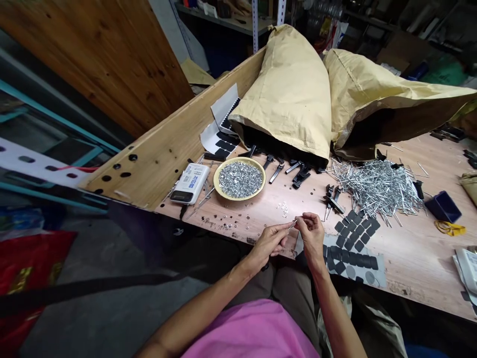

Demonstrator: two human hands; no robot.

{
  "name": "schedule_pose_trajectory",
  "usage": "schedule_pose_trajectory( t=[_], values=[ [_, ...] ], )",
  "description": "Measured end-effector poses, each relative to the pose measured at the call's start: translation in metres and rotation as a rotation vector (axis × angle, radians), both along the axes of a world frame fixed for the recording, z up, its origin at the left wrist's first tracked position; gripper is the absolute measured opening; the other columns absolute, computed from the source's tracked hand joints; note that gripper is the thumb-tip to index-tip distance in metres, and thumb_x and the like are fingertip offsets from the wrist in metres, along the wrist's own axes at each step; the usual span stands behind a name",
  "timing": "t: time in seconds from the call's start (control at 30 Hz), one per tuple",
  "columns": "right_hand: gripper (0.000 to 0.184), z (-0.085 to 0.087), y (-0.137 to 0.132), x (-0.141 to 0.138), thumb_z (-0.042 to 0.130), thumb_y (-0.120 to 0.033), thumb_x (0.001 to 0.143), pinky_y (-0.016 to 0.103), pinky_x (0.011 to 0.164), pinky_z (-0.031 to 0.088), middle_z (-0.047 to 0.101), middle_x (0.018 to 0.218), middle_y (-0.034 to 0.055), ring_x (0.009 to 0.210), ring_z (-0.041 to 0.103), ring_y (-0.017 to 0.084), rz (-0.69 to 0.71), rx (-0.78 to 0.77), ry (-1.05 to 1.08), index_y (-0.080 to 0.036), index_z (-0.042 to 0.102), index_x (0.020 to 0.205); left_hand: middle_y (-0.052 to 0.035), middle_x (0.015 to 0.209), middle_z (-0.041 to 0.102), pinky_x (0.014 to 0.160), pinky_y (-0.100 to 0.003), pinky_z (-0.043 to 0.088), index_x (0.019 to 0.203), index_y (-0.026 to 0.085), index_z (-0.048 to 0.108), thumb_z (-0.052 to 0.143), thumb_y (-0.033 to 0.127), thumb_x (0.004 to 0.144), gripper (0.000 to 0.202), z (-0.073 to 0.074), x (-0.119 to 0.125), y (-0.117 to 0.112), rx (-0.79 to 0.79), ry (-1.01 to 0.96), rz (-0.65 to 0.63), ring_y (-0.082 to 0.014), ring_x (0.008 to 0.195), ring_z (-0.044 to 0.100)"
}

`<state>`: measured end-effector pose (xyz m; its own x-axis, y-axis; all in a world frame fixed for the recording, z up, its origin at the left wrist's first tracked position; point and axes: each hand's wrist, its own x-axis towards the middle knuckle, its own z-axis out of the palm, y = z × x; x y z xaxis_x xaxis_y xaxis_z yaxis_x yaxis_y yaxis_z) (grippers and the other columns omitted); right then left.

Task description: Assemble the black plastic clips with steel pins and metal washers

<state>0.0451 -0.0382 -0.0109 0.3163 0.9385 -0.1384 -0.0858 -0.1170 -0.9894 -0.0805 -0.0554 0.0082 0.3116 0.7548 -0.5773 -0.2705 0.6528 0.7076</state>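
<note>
My left hand [270, 242] is closed on a thin metal rod [292, 224], which points up and right from its fingertips. My right hand [312, 232] pinches at the far tip of that rod; anything small between its fingers is too tiny to make out. Both hands meet just above the table's front edge. Beyond them lies a little cluster of small white washer-like rings [284, 209]. To the left stands a yellow bowl [240, 197] filled with small shiny metal nuts [239, 179]. A heap of long thin metal rods [385, 189] lies to the right.
Black rounded pads [350, 229] and a grey sheet [379, 263] lie beside my right forearm. Two large tan sacks [294, 94] rest at the back, black clamp-like parts [301, 176] spilling near one. A white device [194, 179] and a dark blue box [443, 206] flank the work area.
</note>
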Motion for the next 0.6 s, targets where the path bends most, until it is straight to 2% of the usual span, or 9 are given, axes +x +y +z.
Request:
schedule_pose_trajectory(
  t=[0.23,0.37,0.5,0.6],
  values=[
    [0.025,-0.001,-0.011,0.007,0.069,-0.033,0.067,0.028,0.064,0.054,0.061,0.073,-0.0014,0.067,0.061,0.012,0.019,0.059,-0.04,-0.021,0.053,0.082,0.0091,0.051,0.038,0.035,-0.017,0.008,0.123,0.015,0.056,0.059,0.032,0.078,0.049,0.004,0.003,-0.004,0.037,0.011,-0.04,0.0004,0.034,0.019],
    [0.015,-0.006,-0.017,0.015,0.064,-0.03,0.074,0.03,0.068,0.054,0.065,0.077,0.0016,0.071,0.064,0.015,0.034,0.209,-0.302,-0.022,0.056,0.083,0.0096,0.052,0.037,0.035,-0.017,0.006,0.127,0.016,0.052,0.06,0.035,0.076,0.055,0.007,0.005,-0.005,0.021,-0.001,-0.08,0.0008,0.033,0.019],
    [0.007,-0.006,-0.022,0.025,0.056,-0.025,0.079,0.032,0.071,0.053,0.068,0.078,0.0033,0.074,0.065,0.017,0.155,0.41,-0.635,-0.023,0.062,0.082,0.0104,0.052,0.035,0.036,-0.016,0.006,0.129,0.019,0.049,0.058,0.036,0.076,0.056,0.01,0.003,-0.003,0.014,-0.009,-0.145,0.0007,0.033,0.018],
    [0.01,0.0,-0.023,0.034,0.057,-0.027,0.08,0.032,0.072,0.053,0.068,0.08,0.0036,0.075,0.065,0.017,0.223,0.375,-0.593,-0.022,0.065,0.084,0.0107,0.051,0.034,0.036,-0.016,0.006,0.129,0.021,0.05,0.058,0.035,0.076,0.055,0.008,-0.001,-0.001,0.021,-0.021,-0.223,0.0004,0.034,0.016]
  ],
)
